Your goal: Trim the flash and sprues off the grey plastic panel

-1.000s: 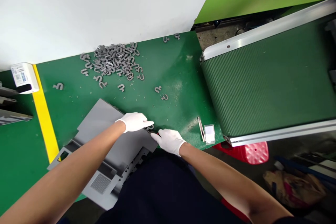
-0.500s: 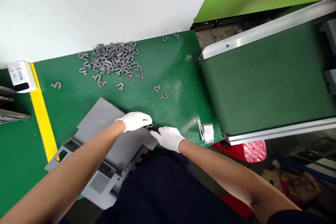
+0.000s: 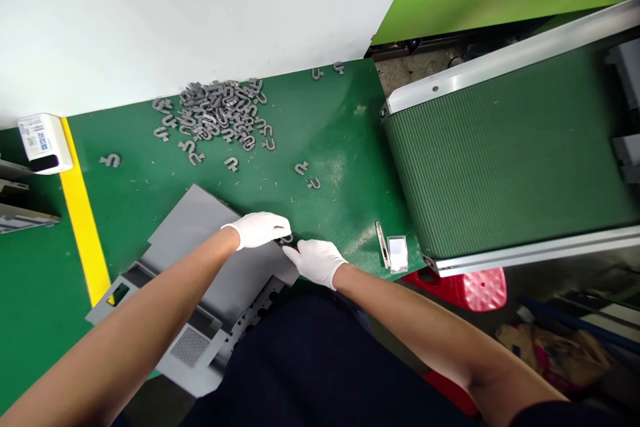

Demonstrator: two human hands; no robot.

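Observation:
My left hand (image 3: 261, 229), in a white glove, is closed on a small grey U-shaped part (image 3: 287, 239) that sticks out past its fingertips. Gloved as well, my right hand (image 3: 316, 260) grips a small hand tool with red on its handle (image 3: 295, 249). The tool's dark tip meets the part; its exact kind is mostly hidden by the fingers. Both hands are above the corner of a large grey sheet-like housing (image 3: 197, 217), which lies at an angle on the green table (image 3: 345, 147). Behind them is a pile of similar grey U-shaped parts (image 3: 220, 110).
Thin curled scraps are scattered over the table. A slim cutter-like tool (image 3: 383, 245) and a small clear box (image 3: 398, 254) lie at the right edge. Beyond stands a green conveyor belt (image 3: 510, 147), with a red stool (image 3: 483, 290) below. A white box (image 3: 45, 143) sits far left.
Hardly anything differs. The right hand has shifted slightly up and left, closer to the part; the left hand keeps its hold. The whole view has moved a little.

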